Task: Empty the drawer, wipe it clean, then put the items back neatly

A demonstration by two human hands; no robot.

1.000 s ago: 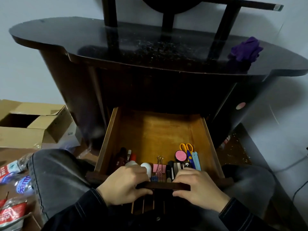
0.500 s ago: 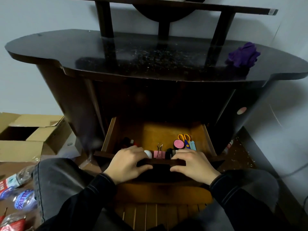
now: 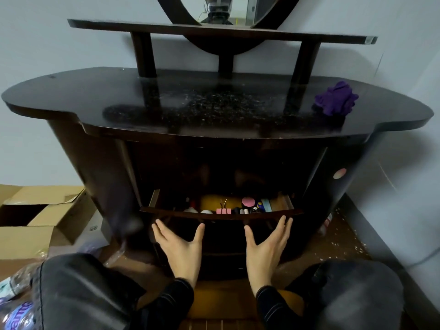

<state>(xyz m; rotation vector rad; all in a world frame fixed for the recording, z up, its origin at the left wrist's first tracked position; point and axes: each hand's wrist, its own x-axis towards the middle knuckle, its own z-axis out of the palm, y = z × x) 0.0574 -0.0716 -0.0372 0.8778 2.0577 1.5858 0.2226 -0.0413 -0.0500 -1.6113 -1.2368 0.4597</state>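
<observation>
Our fingers (image 3: 159, 226) are spread wide apart on both sides, thumbs splayed inward toward each other, and they clamp on nothing; the left hand (image 3: 180, 247) and the right hand (image 3: 264, 246) lie flat with palms facing the dark front of the drawer (image 3: 221, 216), fingertips reaching up to just below its top edge; whether the palms actually press the wood we cannot tell; just beyond our fingertips the drawer stands only a little way out of the dressing table (image 3: 214, 120), a narrow strip of its orange-brown floor showing; in that strip, between our two hands, sits a pink binder clip (image 3: 223, 210) with its wire arms upright; past the right fingertips we see a round pink disc (image 3: 248, 201), a light blue flat strip (image 3: 267, 205) and some small dark items too blurred to name; past the left fingertips there are two whitish rounded things (image 3: 206, 211) and dark slim objects we cannot identify; farther up and away to the right of our right hand a crumpled purple cloth (image 3: 336, 99) rests on the dusty black tabletop; well off to the left of our left hand an open cardboard box (image 3: 35, 217) stands on the floor; nearest to us, our knees in grey trousers (image 3: 78, 291) flank both dark sleeves (image 3: 175, 298)
</observation>
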